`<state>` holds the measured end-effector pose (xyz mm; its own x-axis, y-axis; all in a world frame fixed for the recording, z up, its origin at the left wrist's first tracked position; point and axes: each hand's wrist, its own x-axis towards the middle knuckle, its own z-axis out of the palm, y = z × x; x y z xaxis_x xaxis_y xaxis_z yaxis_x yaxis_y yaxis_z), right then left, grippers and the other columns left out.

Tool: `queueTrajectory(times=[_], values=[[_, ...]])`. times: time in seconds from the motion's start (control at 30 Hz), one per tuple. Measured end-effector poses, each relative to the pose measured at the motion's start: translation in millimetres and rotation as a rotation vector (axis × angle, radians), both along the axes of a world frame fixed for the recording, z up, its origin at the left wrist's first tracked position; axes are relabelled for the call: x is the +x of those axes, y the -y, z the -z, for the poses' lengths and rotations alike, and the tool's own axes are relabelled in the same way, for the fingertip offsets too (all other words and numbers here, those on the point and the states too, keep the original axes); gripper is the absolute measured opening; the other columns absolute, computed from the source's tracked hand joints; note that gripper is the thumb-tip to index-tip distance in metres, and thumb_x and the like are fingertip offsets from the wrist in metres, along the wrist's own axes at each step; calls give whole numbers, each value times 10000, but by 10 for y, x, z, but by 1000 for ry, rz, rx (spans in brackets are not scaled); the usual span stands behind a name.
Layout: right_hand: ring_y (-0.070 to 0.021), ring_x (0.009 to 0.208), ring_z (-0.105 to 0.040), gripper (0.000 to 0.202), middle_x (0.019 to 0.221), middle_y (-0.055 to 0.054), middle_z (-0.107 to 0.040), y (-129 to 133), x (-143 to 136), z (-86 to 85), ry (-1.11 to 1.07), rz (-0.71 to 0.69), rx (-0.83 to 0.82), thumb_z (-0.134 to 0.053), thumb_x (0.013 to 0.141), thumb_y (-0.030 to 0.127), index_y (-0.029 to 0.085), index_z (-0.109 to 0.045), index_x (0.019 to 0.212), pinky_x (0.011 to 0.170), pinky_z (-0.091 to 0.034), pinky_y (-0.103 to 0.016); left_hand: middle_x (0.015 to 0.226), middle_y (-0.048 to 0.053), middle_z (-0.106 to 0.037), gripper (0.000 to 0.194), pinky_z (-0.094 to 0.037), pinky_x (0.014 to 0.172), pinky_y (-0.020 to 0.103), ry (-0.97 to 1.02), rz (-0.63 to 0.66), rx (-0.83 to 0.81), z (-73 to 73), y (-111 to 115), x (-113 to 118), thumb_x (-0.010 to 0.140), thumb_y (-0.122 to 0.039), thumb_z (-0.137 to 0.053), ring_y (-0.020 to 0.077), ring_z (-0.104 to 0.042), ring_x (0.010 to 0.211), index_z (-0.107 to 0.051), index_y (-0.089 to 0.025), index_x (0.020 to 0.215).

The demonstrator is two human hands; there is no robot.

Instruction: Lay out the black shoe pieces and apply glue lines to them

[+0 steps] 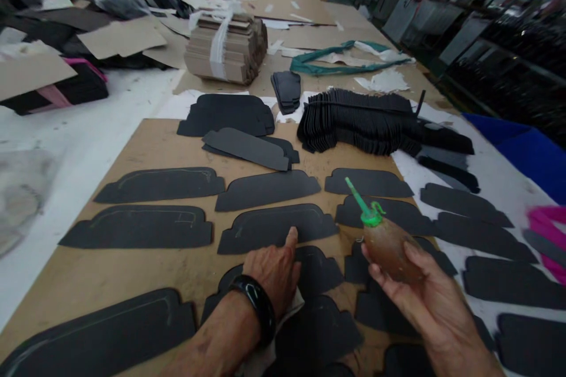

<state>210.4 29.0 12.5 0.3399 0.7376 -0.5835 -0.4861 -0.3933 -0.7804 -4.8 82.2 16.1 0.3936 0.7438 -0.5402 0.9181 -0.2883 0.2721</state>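
My right hand (411,283) is wrapped round a brown squeeze bottle (391,247), whose green nozzle (358,200) points up and to the left. With a black bangle on the wrist, my left hand (274,271) rests its extended index fingertip on the lower edge of a dark grey shaped piece (274,222). Its other fingers curl over a whitish cloth (295,305), partly hidden beneath the hand. Similar pieces lie in rows around both hands. Pale lines run along the edge of a piece at the left (154,227) and another at the lower left (101,336).
Behind the rows are a long stack of black pieces (358,121), a smaller pile (227,113) and a tied cardboard bundle (227,50). A green band loop (318,63) lies farther back. Blue material (522,147) and a pink item (548,235) are at the right.
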Motion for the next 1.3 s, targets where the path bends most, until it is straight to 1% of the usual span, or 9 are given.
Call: queueTrajectory(times=[0.13, 0.3, 0.47, 0.57, 0.67, 0.73, 0.87, 0.97, 1.3], values=[[-281, 851, -648, 203, 938, -36, -684, 89, 38, 46, 62, -50, -13, -566, 736, 389, 254, -594, 885, 657, -552, -432, 914, 170, -666, 556, -487, 701, 453, 51, -31, -11, 3, 4, -50, 823, -304, -357, 319, -631, 846, -277, -128, 1343], [-290, 911, -622, 205, 1002, -40, -661, 22, -135, 91, 76, -182, 25, -597, 711, 401, 253, -602, 853, 686, -555, -446, 962, 155, -659, 566, -490, 719, 453, 89, -76, -15, 8, 84, -173, 792, -299, -395, 315, -627, 867, -297, -175, 1336], [-271, 969, -591, 389, 1076, -60, -620, -202, -421, 0, 70, -272, 23, -623, 692, 424, 259, -548, 1037, 715, -544, -383, 966, 108, -663, 469, -492, 748, 391, 195, -146, 69, 43, 52, -387, 850, -361, -316, 269, -627, 895, -343, -249, 1304], [-253, 929, -595, 414, 1043, -58, -615, -400, -559, 4, 150, -360, 81, -627, 688, 433, 266, -520, 1051, 714, -536, -362, 866, 113, -678, 499, -497, 676, 403, 90, -258, 173, 61, -98, -507, 858, -346, -300, 280, -643, 803, -296, -209, 1337], [-235, 863, -593, 441, 982, -51, -604, -611, -646, 116, 248, -446, 118, -634, 678, 438, 251, -492, 1051, 699, -527, -363, 837, 143, -678, 585, -492, 664, 417, -23, -325, 161, 73, -260, -589, 836, -324, -354, 296, -642, 781, -222, -120, 1368], [-225, 852, -582, 489, 972, -49, -594, -734, -699, 199, 379, -521, 151, -645, 659, 435, 232, -472, 1069, 705, -512, -350, 855, 158, -675, 596, -490, 679, 421, -52, -331, 135, 87, -317, -620, 826, -324, -375, 302, -639, 803, -236, -108, 1364], [-213, 870, -579, 493, 995, -52, -601, -897, -862, 242, 675, -699, 207, -635, 635, 406, 216, -472, 1060, 745, -477, -318, 844, 142, -681, 595, -497, 673, 423, -39, -322, 122, 139, -281, -640, 820, -321, -392, 297, -642, 792, -240, -142, 1367], [-209, 912, -577, 466, 1040, -49, -596, -959, -1005, 201, 790, -790, 208, -613, 638, 377, 222, -468, 1053, 772, -467, -309, 840, 129, -685, 621, -501, 667, 434, -38, -328, 97, 168, -216, -644, 812, -309, -410, 296, -644, 776, -203, -161, 1378], [-189, 907, -572, 421, 1019, -24, -594, -1025, -1170, 198, 940, -875, 232, -580, 667, 350, 236, -452, 1052, 784, -448, -307, 821, 137, -683, 652, -508, 657, 447, -15, -344, 60, 155, -215, -631, 793, -293, -454, 302, -645, 756, -203, -144, 1376]])
